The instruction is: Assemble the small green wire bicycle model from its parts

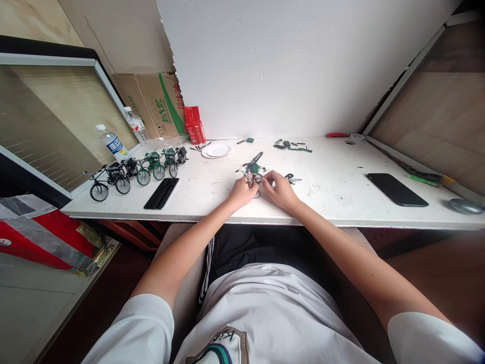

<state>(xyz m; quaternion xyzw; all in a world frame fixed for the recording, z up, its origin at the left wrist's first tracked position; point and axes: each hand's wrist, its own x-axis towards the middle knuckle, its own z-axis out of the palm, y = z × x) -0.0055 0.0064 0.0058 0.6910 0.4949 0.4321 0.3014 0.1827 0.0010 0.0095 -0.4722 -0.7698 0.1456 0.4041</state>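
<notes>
A small model bicycle (253,163) stands at the front middle of the white table, with a dark wheel pointing away from me and a green part beside it. My left hand (243,192) is closed around its near left side, and the fingers hide much of the frame. From the right, my right hand (281,190) meets it with thumb and fingertips pinched together against the bicycle. A thin dark piece shows at those fingertips, too small to name. Just right of that hand lie small dark parts (291,178).
Several model bicycles (123,178) stand at left, near a phone (161,193) and two bottles (112,144). White plates (215,150), a red box (194,125) and loose green parts (291,146) are farther back. At right lie a black phone (397,190) and a mouse (466,206).
</notes>
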